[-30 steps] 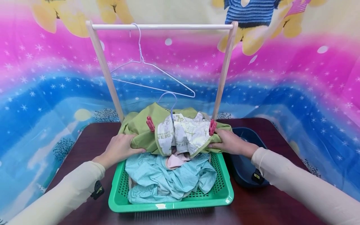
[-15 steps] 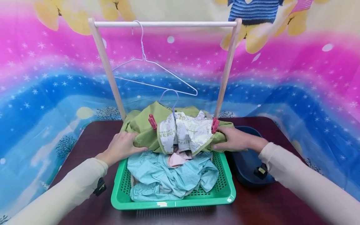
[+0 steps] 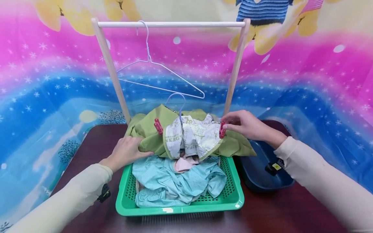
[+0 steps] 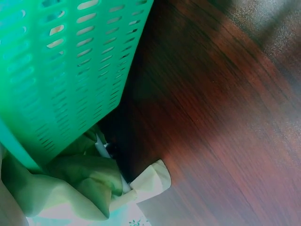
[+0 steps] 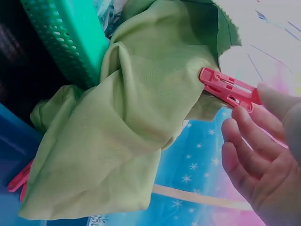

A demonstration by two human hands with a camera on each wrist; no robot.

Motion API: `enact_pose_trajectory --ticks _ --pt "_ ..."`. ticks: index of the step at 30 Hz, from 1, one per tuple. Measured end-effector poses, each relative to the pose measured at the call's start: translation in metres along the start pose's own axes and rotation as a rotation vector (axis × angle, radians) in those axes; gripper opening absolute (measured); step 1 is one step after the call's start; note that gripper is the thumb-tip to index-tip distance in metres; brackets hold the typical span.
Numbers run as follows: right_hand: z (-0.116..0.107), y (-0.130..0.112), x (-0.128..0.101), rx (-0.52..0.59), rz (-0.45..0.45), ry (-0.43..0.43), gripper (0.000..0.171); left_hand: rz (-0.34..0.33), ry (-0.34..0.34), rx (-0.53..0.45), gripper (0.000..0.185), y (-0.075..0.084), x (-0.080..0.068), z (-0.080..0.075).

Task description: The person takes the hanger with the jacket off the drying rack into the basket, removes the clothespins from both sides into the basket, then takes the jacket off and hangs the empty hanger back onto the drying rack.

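Note:
A green jacket (image 3: 151, 129) with a white printed lining (image 3: 201, 134) lies over the back of the green basket (image 3: 177, 212), and a purple hanger hook (image 3: 177, 94) rises from its collar. Red clothespins are clipped on both its shoulders. My right hand (image 3: 250, 126) pinches the right clothespin (image 5: 230, 88) between thumb and fingers; its far end bites the green cloth. On the other side, my left hand (image 3: 128, 150) grips the jacket's left part, thumb toward the front. The left clothespin (image 3: 158, 126) stands free of any hand.
Light blue clothing (image 3: 177, 184) fills the basket's front. A wooden rack with a white bar (image 3: 189, 24) stands behind, a bare wire hanger (image 3: 163, 89) hooked on it. A dark blue bin (image 3: 262, 174) sits to the right; a red clothespin (image 5: 21, 179) shows there.
My right hand has let go of the jacket's right sleeve side and moved up to the right clothespin. The sleeve now hangs toward the blue bin. My left hand stays in place.

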State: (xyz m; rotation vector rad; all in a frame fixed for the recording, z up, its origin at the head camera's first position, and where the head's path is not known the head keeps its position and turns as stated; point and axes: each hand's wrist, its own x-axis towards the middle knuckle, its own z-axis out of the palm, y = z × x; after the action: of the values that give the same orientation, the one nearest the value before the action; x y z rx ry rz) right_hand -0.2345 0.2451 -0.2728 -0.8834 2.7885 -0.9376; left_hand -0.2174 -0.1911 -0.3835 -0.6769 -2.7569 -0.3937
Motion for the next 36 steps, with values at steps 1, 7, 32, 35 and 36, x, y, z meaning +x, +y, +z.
enact_pose_trajectory --ticks 1,7,32,35,36 --pt "0.000 -0.002 0.001 -0.010 0.005 0.000 0.027 -0.002 -0.002 -0.002 0.050 0.000 0.000 0.000" --pt "-0.004 -0.008 0.003 -0.068 0.036 -0.033 0.019 -0.002 -0.002 -0.005 0.048 0.000 0.000 0.000" --pt "-0.015 -0.014 -0.010 -0.185 0.024 0.094 0.015 -0.011 -0.009 -0.005 0.047 0.002 -0.001 0.000" --pt "-0.020 -0.014 -0.013 -0.166 0.051 0.115 0.019 -0.010 -0.007 -0.005 0.047 0.002 -0.001 0.000" --pt "-0.022 -0.014 -0.014 -0.162 0.063 0.127 0.020 -0.010 -0.006 -0.006 0.046 0.002 -0.001 0.000"
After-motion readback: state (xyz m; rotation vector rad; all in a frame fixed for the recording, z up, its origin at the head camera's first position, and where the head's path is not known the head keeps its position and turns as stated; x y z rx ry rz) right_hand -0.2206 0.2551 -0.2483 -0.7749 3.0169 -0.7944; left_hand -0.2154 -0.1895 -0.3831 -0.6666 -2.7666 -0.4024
